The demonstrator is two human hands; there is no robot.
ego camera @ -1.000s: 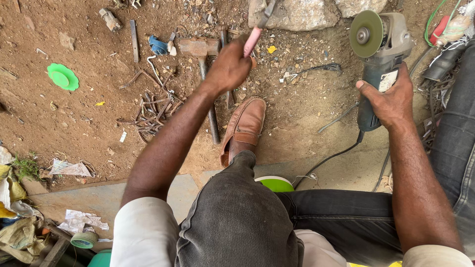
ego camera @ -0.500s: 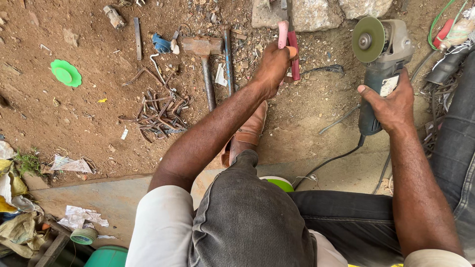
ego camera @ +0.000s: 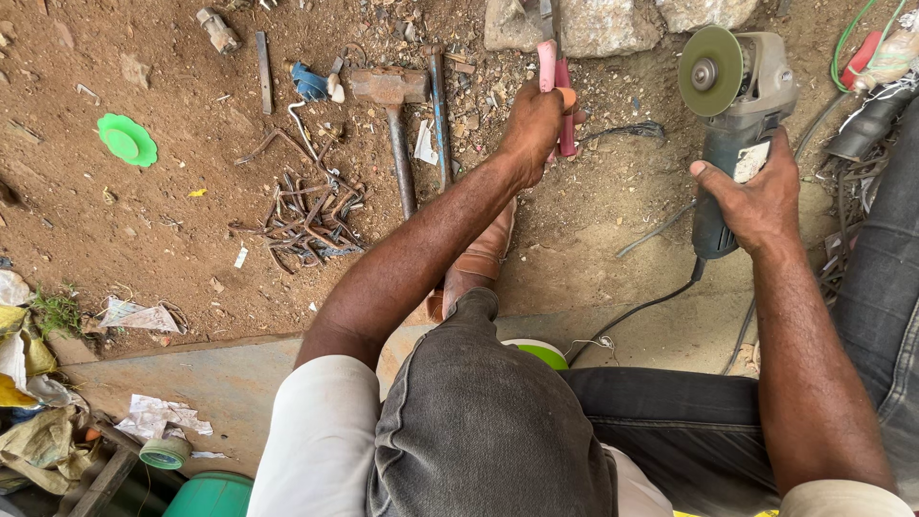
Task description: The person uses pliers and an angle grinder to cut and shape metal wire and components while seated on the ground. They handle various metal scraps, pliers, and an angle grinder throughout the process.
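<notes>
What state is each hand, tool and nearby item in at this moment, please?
left hand: closed around pink-handled pliers
right hand: gripping angle grinder, disc up
hammer: lying flat on dirt
green lid: lying on soil
bent metal scraps: piled loosely

There is a single view, from a camera worn on the person's head. It looks almost straight down past the knees and along both forearms to the dirt ground in front. The left hand and the right hand sit in the upper half of the frame, fairly near the lens; the lap fills the bottom edge, closest of all. The top of the frame reaches the stones farthest out. No second view shares the scene.
</notes>
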